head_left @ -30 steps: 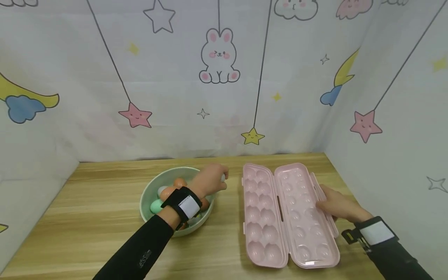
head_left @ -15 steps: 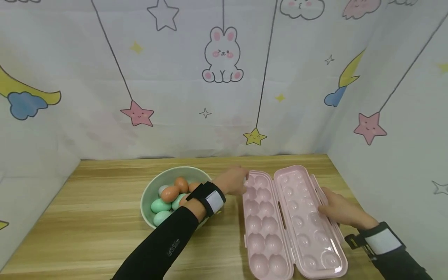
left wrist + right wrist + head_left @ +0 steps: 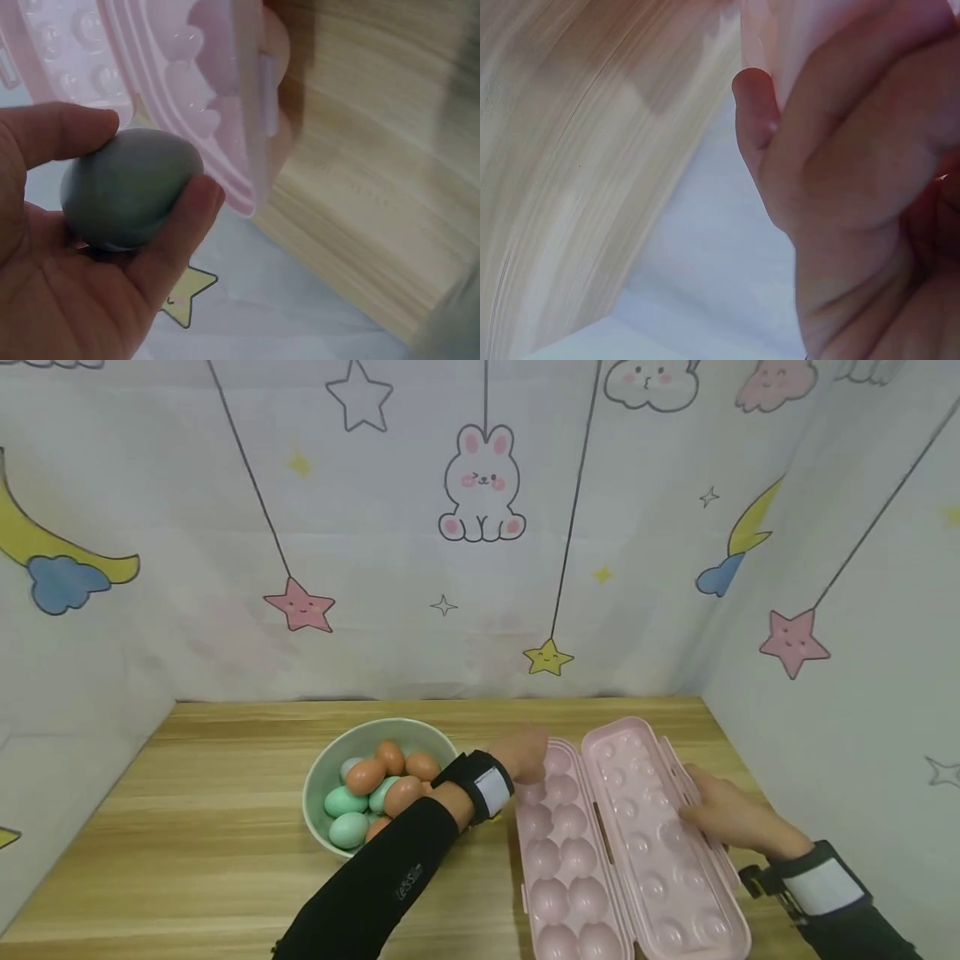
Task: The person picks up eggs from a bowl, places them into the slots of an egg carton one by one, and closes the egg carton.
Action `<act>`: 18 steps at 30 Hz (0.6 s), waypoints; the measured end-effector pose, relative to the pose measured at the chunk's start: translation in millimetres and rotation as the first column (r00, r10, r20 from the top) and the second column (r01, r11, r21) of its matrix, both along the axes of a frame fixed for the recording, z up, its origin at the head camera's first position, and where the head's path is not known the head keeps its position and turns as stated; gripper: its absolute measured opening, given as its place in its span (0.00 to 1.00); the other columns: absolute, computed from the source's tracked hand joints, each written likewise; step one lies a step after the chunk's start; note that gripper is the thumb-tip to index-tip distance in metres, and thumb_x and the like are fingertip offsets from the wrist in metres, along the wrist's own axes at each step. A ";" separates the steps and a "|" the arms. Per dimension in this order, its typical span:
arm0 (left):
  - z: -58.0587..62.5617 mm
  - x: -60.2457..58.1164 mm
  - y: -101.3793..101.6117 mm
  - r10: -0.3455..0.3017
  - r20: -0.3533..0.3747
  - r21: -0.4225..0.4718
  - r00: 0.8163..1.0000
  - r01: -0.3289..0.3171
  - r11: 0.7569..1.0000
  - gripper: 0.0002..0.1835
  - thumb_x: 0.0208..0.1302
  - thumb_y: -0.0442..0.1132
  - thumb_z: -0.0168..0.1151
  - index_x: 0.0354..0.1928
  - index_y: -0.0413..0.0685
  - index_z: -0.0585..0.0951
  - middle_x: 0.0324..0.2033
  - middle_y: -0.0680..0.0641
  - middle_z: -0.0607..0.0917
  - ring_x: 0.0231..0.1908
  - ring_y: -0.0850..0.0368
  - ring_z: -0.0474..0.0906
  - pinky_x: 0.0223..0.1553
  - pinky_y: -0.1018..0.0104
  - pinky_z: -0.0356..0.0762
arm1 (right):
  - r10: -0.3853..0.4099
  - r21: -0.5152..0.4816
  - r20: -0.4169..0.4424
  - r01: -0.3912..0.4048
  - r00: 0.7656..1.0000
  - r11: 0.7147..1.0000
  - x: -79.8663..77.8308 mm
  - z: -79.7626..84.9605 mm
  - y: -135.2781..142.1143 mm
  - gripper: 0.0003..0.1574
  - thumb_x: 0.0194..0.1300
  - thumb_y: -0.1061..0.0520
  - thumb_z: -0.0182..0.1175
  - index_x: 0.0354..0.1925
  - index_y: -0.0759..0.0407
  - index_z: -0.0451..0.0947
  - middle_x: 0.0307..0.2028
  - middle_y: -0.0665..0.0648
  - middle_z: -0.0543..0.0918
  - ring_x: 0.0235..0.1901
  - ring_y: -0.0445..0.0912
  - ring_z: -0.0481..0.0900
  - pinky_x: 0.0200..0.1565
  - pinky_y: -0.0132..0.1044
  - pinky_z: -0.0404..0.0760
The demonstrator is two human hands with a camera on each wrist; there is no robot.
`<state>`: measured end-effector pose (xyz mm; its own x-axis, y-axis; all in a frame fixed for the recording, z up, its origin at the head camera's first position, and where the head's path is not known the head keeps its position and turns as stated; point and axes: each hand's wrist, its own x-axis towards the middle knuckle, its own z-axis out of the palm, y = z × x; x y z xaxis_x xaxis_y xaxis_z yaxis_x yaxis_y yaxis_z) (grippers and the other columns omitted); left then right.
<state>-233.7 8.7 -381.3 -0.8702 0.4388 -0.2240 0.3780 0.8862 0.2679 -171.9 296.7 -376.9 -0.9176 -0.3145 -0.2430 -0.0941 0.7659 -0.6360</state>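
Note:
A pink egg carton lies opened out on the table, its rows of round hollows facing up. Over its far left corner is my left hand, which hides what it holds in the head view. The left wrist view shows that hand pinching a grey-green egg between thumb and fingers, beside the carton's edge. On the carton's right side my right hand grips the rim, thumb on top. In the right wrist view the right hand's fingers are curled against the pink plastic.
Left of the carton stands a pale green bowl with several brown eggs and green eggs. The wooden table meets a patterned cloth at the back and sides.
My left hand has moved right from the bowl to the carton's far left corner, carrying the egg. My right hand keeps its grip, and the carton's near end now sits lower in the head view.

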 end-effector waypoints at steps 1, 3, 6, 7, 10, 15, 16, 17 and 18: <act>-2.9 -0.1 0.8 0.014 0.000 -0.004 1.000 -0.014 1.000 0.21 0.54 0.33 0.63 0.52 0.36 0.76 0.39 0.45 0.79 0.33 0.55 0.71 0.35 0.68 0.71 | 0.004 0.009 -0.003 -0.004 1.000 1.000 -0.1 -0.4 -0.5 0.37 0.62 0.65 0.51 0.66 0.76 0.52 0.35 0.67 0.76 0.17 0.48 0.75 0.15 0.41 0.73; -7.9 0.0 2.1 0.043 0.001 -0.016 0.999 -0.043 0.999 0.23 0.56 0.34 0.62 0.55 0.36 0.75 0.41 0.43 0.80 0.34 0.55 0.73 0.34 0.67 0.72 | 0.006 0.022 -0.008 -0.006 1.000 1.000 -0.9 -1.1 -1.1 0.37 0.61 0.65 0.51 0.66 0.76 0.53 0.34 0.66 0.76 0.17 0.47 0.74 0.15 0.41 0.73; -13.0 0.6 5.5 0.059 -0.027 -0.059 0.998 -0.061 0.996 0.25 0.58 0.37 0.62 0.58 0.37 0.74 0.45 0.42 0.80 0.38 0.54 0.75 0.37 0.67 0.73 | 0.016 0.031 -0.018 -0.016 1.000 0.999 -0.4 -2.0 0.1 0.37 0.61 0.65 0.51 0.66 0.76 0.52 0.33 0.65 0.77 0.16 0.47 0.74 0.14 0.40 0.73; -14.4 0.8 6.6 0.067 -0.041 -0.070 0.997 -0.069 0.995 0.25 0.58 0.38 0.63 0.58 0.37 0.74 0.45 0.42 0.80 0.39 0.54 0.75 0.38 0.66 0.74 | 0.024 0.030 -0.024 -0.024 0.999 0.999 0.1 -2.1 0.7 0.38 0.61 0.65 0.51 0.66 0.77 0.52 0.34 0.66 0.77 0.16 0.47 0.74 0.14 0.40 0.73; -18.1 1.7 8.5 0.092 -0.090 -0.090 0.992 -0.100 0.991 0.25 0.57 0.40 0.65 0.56 0.39 0.77 0.44 0.41 0.79 0.41 0.52 0.76 0.39 0.63 0.76 | 0.035 0.031 -0.031 -0.034 0.999 0.999 0.7 -1.8 0.9 0.39 0.61 0.65 0.51 0.67 0.77 0.51 0.35 0.67 0.77 0.16 0.46 0.74 0.14 0.40 0.72; -27.4 2.9 11.4 0.117 -0.170 -0.112 0.978 -0.137 0.984 0.27 0.52 0.43 0.70 0.54 0.41 0.79 0.43 0.41 0.78 0.42 0.50 0.77 0.38 0.61 0.78 | 0.040 0.038 -0.033 -0.039 0.999 0.999 1.0 0.6 -0.3 0.41 0.61 0.65 0.52 0.68 0.78 0.50 0.39 0.71 0.77 0.17 0.47 0.75 0.15 0.40 0.73; -29.8 3.1 12.0 0.107 -0.188 -0.131 0.976 -0.133 0.983 0.28 0.51 0.44 0.70 0.54 0.41 0.79 0.44 0.41 0.78 0.43 0.50 0.77 0.39 0.61 0.78 | 0.036 0.040 -0.030 -0.035 0.999 0.999 1.1 0.9 -0.5 0.41 0.61 0.65 0.52 0.68 0.78 0.50 0.40 0.72 0.76 0.18 0.47 0.76 0.15 0.40 0.74; -32.2 3.4 12.7 0.094 -0.206 -0.148 0.974 -0.126 0.981 0.28 0.50 0.45 0.71 0.53 0.41 0.79 0.44 0.41 0.79 0.44 0.50 0.77 0.40 0.62 0.77 | 0.035 0.040 -0.028 -0.034 0.999 0.999 0.9 1.3 -0.5 0.41 0.61 0.65 0.52 0.68 0.78 0.50 0.42 0.74 0.76 0.20 0.47 0.76 0.16 0.40 0.74; -34.4 3.8 13.4 0.080 -0.221 -0.163 0.972 -0.118 0.979 0.28 0.51 0.46 0.71 0.53 0.41 0.79 0.44 0.42 0.79 0.45 0.50 0.77 0.41 0.62 0.77 | 0.036 0.040 -0.026 -0.035 0.999 0.999 0.7 1.6 -0.4 0.41 0.61 0.65 0.52 0.68 0.78 0.50 0.43 0.75 0.76 0.21 0.47 0.77 0.17 0.39 0.75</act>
